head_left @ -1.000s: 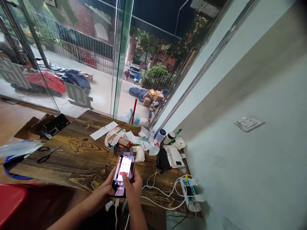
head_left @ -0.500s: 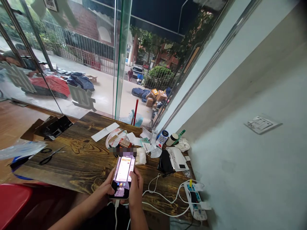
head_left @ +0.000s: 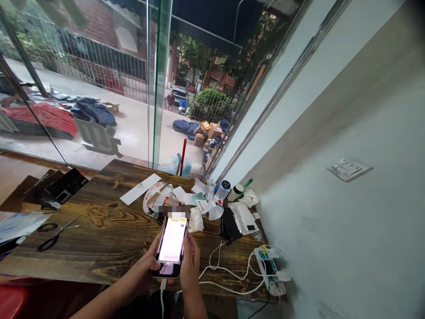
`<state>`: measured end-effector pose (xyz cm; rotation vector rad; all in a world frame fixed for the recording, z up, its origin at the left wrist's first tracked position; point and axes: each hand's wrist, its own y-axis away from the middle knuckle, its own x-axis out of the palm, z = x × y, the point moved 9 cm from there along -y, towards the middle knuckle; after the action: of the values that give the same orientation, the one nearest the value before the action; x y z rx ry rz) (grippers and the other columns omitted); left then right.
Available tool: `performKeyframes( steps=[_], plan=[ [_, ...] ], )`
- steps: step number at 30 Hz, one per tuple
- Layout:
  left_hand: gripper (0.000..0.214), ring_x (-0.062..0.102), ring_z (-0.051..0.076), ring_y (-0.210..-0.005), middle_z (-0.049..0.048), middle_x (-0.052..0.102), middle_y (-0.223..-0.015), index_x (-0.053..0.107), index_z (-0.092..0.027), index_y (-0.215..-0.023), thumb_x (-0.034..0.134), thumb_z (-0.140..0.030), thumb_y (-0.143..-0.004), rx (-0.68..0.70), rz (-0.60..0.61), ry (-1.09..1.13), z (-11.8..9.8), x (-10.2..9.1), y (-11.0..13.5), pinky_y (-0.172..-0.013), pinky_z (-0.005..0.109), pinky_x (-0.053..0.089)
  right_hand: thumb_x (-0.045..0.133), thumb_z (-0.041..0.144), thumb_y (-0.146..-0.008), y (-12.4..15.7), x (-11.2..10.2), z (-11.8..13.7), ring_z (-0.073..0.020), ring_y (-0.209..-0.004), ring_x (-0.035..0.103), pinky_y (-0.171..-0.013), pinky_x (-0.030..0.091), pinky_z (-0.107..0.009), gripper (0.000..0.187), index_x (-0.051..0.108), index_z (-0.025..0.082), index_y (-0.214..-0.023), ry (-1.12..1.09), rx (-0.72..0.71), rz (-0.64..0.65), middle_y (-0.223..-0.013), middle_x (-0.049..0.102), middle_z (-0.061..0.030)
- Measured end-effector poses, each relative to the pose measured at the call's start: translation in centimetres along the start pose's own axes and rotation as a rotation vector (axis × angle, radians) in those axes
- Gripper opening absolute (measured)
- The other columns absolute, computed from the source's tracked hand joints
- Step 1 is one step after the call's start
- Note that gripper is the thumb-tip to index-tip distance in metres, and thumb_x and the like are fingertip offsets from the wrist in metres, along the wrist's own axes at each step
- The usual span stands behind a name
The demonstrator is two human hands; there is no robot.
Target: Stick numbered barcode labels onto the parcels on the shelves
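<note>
A smartphone [head_left: 171, 248] with a lit screen is held upright between both hands near the front edge of the wooden table [head_left: 99, 221]. My left hand [head_left: 148, 266] grips its left side, thumb at the lower left of the screen. On the opposite side, my right hand [head_left: 190, 261] is wrapped round the edge, thumb by the screen. A white charging cable [head_left: 162, 294] is plugged into the phone's bottom end. Just beyond the phone lie a white packet [head_left: 196, 220] and a heap of papers [head_left: 179, 195].
Scissors [head_left: 55, 237] lie on the left of the table. A power strip [head_left: 270, 272] with white cables sits at the right by the wall. Behind are a black pouch [head_left: 229, 223], a white box [head_left: 244, 218] and a blue-lidded container [head_left: 224, 188]. A red stool [head_left: 11, 301] stands lower left.
The phone's screen has gone from several app cards side by side to one enlarged white page. The view has shifted slightly; both hands keep their hold.
</note>
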<state>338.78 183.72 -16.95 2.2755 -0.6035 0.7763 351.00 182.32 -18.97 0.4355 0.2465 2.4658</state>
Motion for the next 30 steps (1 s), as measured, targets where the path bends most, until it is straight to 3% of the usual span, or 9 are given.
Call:
performKeyframes(
  steps=[4,8,11,14,16,21,23,26,30],
  plan=[
    [0.107,0.059,0.035,-0.099,0.0106,0.043,-0.142,0.002,-0.029,-0.148,0.056,-0.018,-0.056,-0.031,0.064,0.019,-1.6,-0.3,-0.1,-0.066,0.042,0.054,0.07,0.052,-0.062,-0.4,1.7,1.3,-0.0284,-0.1,0.065,-0.083,0.053,-0.036,0.049,0.071,0.017,-0.095,-0.022,-0.004,-0.042,-0.104,0.073,-0.0098],
    [0.102,0.06,0.035,-0.099,0.01,0.043,-0.142,0.004,-0.034,-0.147,0.06,-0.024,-0.062,-0.04,0.092,0.041,-3.2,-1.1,-0.7,-0.066,0.043,0.054,0.069,0.051,-0.066,0.5,5.0,3.1,-0.0249,-0.1,0.065,-0.084,0.052,-0.034,0.051,0.066,0.02,-0.106,-0.011,-0.012,0.158,-0.105,0.073,-0.007],
    [0.104,0.057,0.035,-0.106,0.0084,0.047,-0.139,0.003,-0.038,-0.145,0.069,-0.036,-0.065,0.024,0.099,0.065,-5.1,-1.8,-1.8,-0.069,0.038,0.053,0.07,0.054,-0.066,2.0,6.0,1.5,-0.0213,-0.085,0.067,-0.07,0.052,-0.03,0.052,0.063,0.021,-0.106,0.073,0.021,0.266,-0.098,0.073,-0.0062],
    [0.117,0.053,0.032,-0.114,0.0075,0.052,-0.135,0.002,-0.035,-0.146,0.078,-0.04,-0.056,0.14,0.029,0.128,-7.4,-2.6,-3.0,-0.075,0.032,0.05,0.067,0.062,-0.066,3.1,6.5,-1.4,-0.0169,-0.058,0.062,-0.054,0.046,-0.027,0.048,0.064,0.018,-0.083,0.184,0.073,0.291,-0.071,0.071,-0.0053],
    [0.121,0.053,0.032,-0.114,0.0082,0.054,-0.132,0.004,-0.032,-0.146,0.08,-0.041,-0.052,0.171,-0.038,0.177,-8.4,-3.1,-3.5,-0.077,0.032,0.049,0.059,0.066,-0.072,3.1,6.9,-2.3,-0.0145,-0.05,0.055,-0.051,0.041,-0.026,0.048,0.061,0.018,-0.072,0.277,0.025,0.272,-0.061,0.066,-0.0039],
    [0.081,0.06,0.025,-0.108,0.0053,0.058,-0.128,0.017,-0.035,-0.144,0.062,-0.031,-0.077,0.211,-0.137,0.237,-9.5,-3.0,-3.6,-0.085,0.033,0.05,0.044,0.061,-0.085,2.1,7.7,-0.3,-0.0218,-0.078,0.061,-0.075,0.045,-0.033,0.044,0.065,0.022,-0.087,0.494,-0.255,0.049,-0.084,0.069,-0.0072],
    [0.069,0.064,0.025,-0.102,0.0056,0.063,-0.121,0.021,-0.034,-0.143,0.056,-0.028,-0.084,0.246,-0.169,0.238,-9.8,-3.0,-3.5,-0.083,0.036,0.052,0.039,0.058,-0.088,1.8,8.7,-0.3,-0.0227,-0.083,0.061,-0.076,0.045,-0.033,0.044,0.063,0.023,-0.092,0.518,-0.282,0.093,-0.089,0.069,-0.0079],
    [0.053,0.068,0.026,-0.091,0.012,0.069,-0.108,0.036,-0.019,-0.138,0.049,-0.037,-0.089,0.246,-0.225,0.263,-9.8,-3.4,-3.8,-0.079,0.038,0.054,0.034,0.057,-0.09,1.8,10.1,-1.2,-0.0212,-0.078,0.061,-0.072,0.047,-0.031,0.044,0.06,0.022,-0.087,0.518,-0.303,0.226,-0.082,0.067,-0.0066],
    [0.05,0.07,0.026,-0.084,0.0148,0.071,-0.1,0.045,-0.008,-0.131,0.043,-0.039,-0.092,0.292,-0.336,0.363,-10.5,-4.6,-3.5,-0.077,0.039,0.056,0.036,0.061,-0.086,0.0,8.6,-1.2,-0.0207,-0.074,0.06,-0.071,0.047,-0.03,0.045,0.059,0.023,-0.076,0.572,-0.334,0.231,-0.072,0.065,-0.0041]
  ],
)
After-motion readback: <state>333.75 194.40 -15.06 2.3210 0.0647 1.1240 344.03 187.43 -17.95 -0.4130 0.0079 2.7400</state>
